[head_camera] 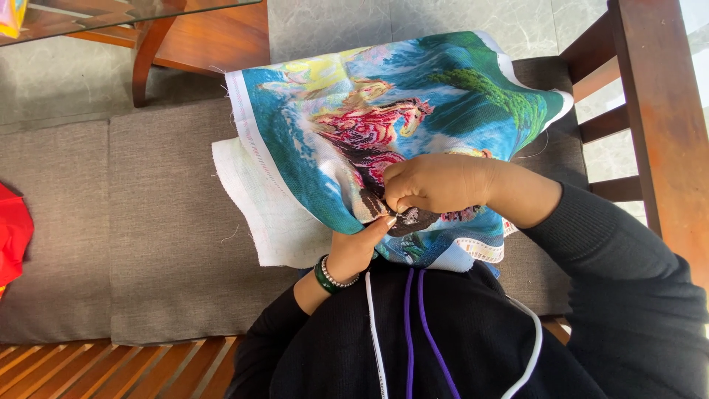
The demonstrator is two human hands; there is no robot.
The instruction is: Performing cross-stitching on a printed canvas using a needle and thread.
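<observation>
A colourful embroidery cloth point(384, 111) with blue, green, pink and yellow stitched areas lies across my lap and a grey cushion. My right hand point(436, 181) rests on top of the cloth with fingers pinched at a dark stitched patch, probably on a needle too small to make out. My left hand point(358, 244) grips the cloth's near edge from below, thumb on top. A green bangle and a bead bracelet point(330, 277) circle that wrist.
The grey seat cushion point(162, 222) sits on a wooden bench with an armrest point(657, 111) at right and slats point(111, 369) at the near edge. A red cloth point(11, 236) lies at far left. A glass-topped wooden table point(148, 29) stands beyond.
</observation>
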